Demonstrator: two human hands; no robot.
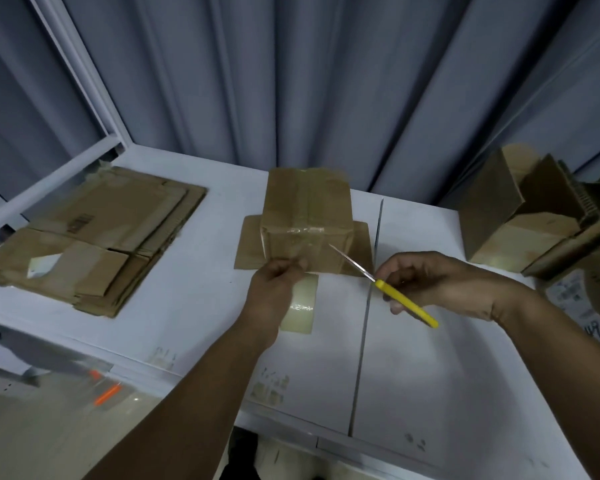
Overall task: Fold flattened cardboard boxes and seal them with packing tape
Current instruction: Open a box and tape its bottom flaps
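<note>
A: While the left hand (278, 285) sits at the front of the small brown cardboard box (307, 220), look at that box. It stands folded up in the middle of the white table (187, 306), squared-off, matte, a little creased.

B: And glossy clear tape runs along its top seam and across the near top edge, catching the light. Flaps lie splayed flat on the table at its base, left and right.

A: The left hand's fingers are curled in, thumb and fingertips pinching the translucent tan strip of packing tape (300, 306) right at the box's lower front edge. The strip reaches from that hand toward the person, lying over the table, with a shiny band across it.

B: Over to the right hand (430, 282): fingers wrapped round a slim steel-bladed cutter with a straight yellow handle (395, 295). The bright point aims at the box's near right corner. It's close, but whether it touches I cannot tell.

A: Scissors or knife?

B: Cannot tell from here; the blade reads as one thin sliver.

A: To the left lies a stack of flattened brown cardboard sheets (94, 237), rough-edged and layered. Far right, open-topped cardboard boxes (520, 216) show corrugated edges.

B: Behind it all hangs a pleated grey curtain (326, 81), soft vertical folds.
</note>
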